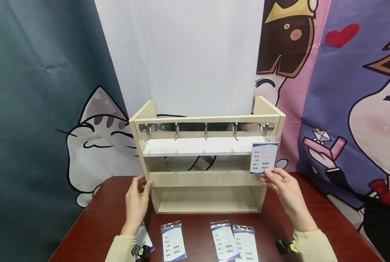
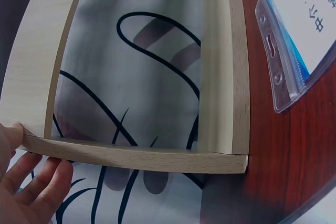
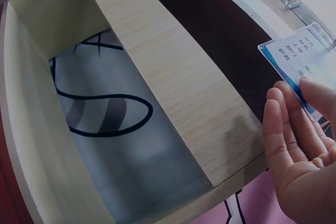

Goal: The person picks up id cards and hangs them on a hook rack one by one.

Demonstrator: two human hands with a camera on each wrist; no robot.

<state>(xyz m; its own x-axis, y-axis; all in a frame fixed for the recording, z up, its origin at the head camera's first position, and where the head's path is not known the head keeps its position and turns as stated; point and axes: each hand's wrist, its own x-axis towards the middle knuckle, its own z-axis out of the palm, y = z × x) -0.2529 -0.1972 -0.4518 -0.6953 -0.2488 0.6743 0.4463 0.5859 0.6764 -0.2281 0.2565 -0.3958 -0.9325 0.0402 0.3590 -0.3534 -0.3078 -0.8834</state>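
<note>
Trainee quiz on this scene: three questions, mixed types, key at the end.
1. Count: how many metal hooks line the wooden rack?
2. True or false: the left hand is touching a hook.
3. Fill in: the right hand pinches a ___ by its lower edge.

Key:
1. Five.
2. False; it grips the rack's side.
3. Badge card.

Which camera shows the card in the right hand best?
The head view: the card faces it, almost whole. The right wrist view shows it slanted, partly covered by the right hand; the left wrist view doesn't show that card.
</note>
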